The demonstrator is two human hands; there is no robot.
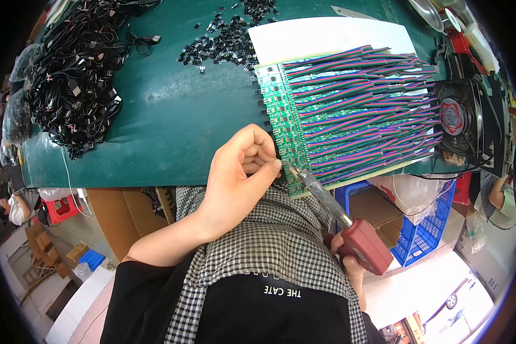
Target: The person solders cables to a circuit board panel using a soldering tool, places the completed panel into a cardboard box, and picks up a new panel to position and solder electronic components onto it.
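Observation:
At the left edge of a green circuit board panel [281,114], my left hand [235,172] is closed in a pinch. Whatever lies between its fingertips is too small and hidden to name. My right hand [350,264] grips a soldering gun [364,245] with a dark red body, and the body covers part of that hand. Its metal tip points up and left, at the board's lower left part, close beside my left thumb. Small black connectors [262,103] stick out along the panel's left edge. Striped bundles of wires [361,109] run from the boards to the right.
A loose pile of black connectors [223,43] lies at the back of the green table [160,114]. Black USB cables [77,80] are heaped at left. White paper [332,34] sits behind the panel, a round fan [458,114] to its right. Below stands a blue crate [421,235].

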